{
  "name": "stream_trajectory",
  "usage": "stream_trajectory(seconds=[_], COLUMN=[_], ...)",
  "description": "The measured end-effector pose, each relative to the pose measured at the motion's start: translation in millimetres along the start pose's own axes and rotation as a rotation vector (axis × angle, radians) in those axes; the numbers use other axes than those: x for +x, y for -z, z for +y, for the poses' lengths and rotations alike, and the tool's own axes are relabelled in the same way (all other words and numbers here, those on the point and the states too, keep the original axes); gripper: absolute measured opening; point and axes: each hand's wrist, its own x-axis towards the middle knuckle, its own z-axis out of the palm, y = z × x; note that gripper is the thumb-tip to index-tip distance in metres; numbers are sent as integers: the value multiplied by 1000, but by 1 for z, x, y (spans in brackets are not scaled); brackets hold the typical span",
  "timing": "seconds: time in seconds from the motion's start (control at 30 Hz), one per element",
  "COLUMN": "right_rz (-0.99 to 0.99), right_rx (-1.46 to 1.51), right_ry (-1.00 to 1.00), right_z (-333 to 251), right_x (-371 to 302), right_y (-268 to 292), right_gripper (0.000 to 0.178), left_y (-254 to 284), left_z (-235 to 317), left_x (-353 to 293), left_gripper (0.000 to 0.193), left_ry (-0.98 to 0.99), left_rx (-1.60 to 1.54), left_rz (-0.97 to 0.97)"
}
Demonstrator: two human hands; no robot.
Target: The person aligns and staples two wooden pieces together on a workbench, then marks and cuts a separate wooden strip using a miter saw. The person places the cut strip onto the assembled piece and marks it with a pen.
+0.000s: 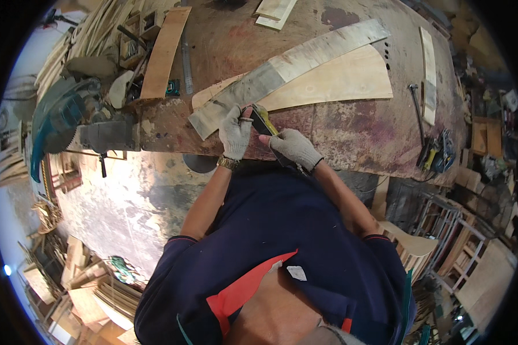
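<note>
My right hand, in a pale knitted glove with a bare fingertip, is closed around a long dark tool with a yellow side. I cannot make out the tool's exact kind. My left hand, gloved alike, is closed at the far end of that tool. A small thin piece sticks out at its fingers, too small to name. Just beyond my hands, a long greyish board lies slantwise over a pale curved plywood piece on the worn reddish workbench.
A blue-green circular saw stands left of the bench. A brown board, a steel ruler and a tape measure lie at the left. On the right are a narrow board, a metal bar and a power tool.
</note>
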Motion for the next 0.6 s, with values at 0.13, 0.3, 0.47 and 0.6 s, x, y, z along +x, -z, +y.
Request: stream_trajectory(seconds=[0.13, 0.3, 0.47, 0.6], right_rz=[211, -36, 125, 412], right_rx=[259, 947, 731, 367], right_ry=[151, 159, 326, 371], right_z=[12, 30, 3, -36], right_x=[-1, 21, 8, 21], right_y=[5, 47, 112, 138], right_gripper=[64, 48, 33, 20], left_y=[-4, -26, -56, -85], left_z=[1, 20, -1, -51], left_x=[6, 20, 70, 142], left_gripper=[27, 32, 44, 47], left_ry=[33, 110, -67, 104], left_rx=[-50, -582, -638, 317], left_rz=[-40, -258, -193, -25])
